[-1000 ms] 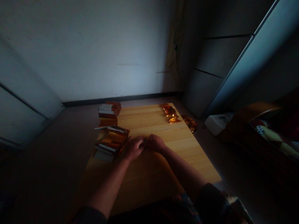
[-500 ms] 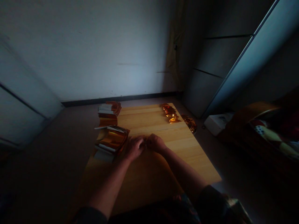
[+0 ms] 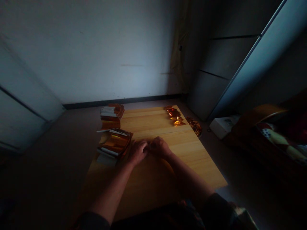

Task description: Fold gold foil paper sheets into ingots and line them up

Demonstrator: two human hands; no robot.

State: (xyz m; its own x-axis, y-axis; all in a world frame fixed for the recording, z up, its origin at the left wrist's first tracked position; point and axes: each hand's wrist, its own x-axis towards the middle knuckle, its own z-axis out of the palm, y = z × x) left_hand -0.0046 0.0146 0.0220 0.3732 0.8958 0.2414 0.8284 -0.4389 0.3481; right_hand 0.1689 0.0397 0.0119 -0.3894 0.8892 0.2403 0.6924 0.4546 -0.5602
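My left hand (image 3: 139,151) and my right hand (image 3: 160,147) meet over the middle of the wooden table (image 3: 196,153). Both have curled fingers, the fingertips nearly touching. Whatever lies between them is too dark and small to make out. Just left of my left hand is a stack of shiny copper-gold foil sheets (image 3: 117,140) with pale edges. Behind it, at the table's far left corner, lies another bundle of foil sheets (image 3: 111,111). Along the far right edge runs a row of folded golden foil pieces (image 3: 175,115).
A heap of similar foil pieces (image 3: 194,126) sits beyond the table's right edge, lower down. A white box (image 3: 223,126) and a wooden chair-like frame (image 3: 266,113) with patterned cloth stand to the right. A pale wall (image 3: 115,48) rises behind.
My right hand has shifted very slightly left and closer to my left hand. The foil stacks and folded pieces have stayed put.
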